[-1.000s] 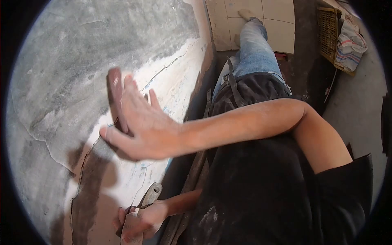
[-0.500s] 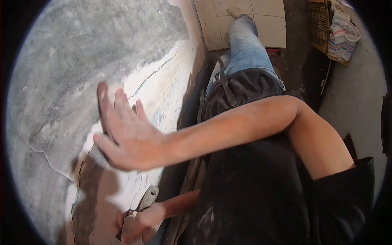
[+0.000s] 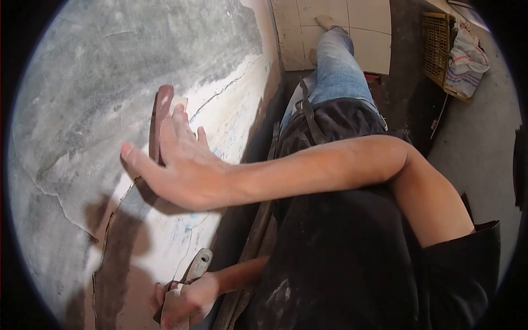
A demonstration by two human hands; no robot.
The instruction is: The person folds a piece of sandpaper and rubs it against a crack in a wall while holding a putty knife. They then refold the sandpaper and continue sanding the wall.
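Observation:
My right hand (image 3: 190,170) reaches across to the wall (image 3: 110,93) with its thumb spread. Under its fingers is a flat, reddish-brown strip (image 3: 162,113) with a pale corner piece (image 3: 179,102); its kind does not show clearly. Lower down, near the wall's base, my left hand (image 3: 192,302) is closed round a scraper (image 3: 198,264) with a grey handle and a hanging hole. Most of its blade is hidden by the fingers. A long crack (image 3: 107,231) runs through the wall near both hands, within patches of white and grey plaster.
Dark pipes or rails (image 3: 247,264) run beside the wall's base. My legs in jeans (image 3: 338,66) extend toward pale tiles (image 3: 366,47). At the upper right stand a yellow crate (image 3: 437,49) and a striped white sack (image 3: 467,63).
My right hand has moved up along the wall with the reddish-brown strip, which shows more clearly. My left hand stays low with the scraper.

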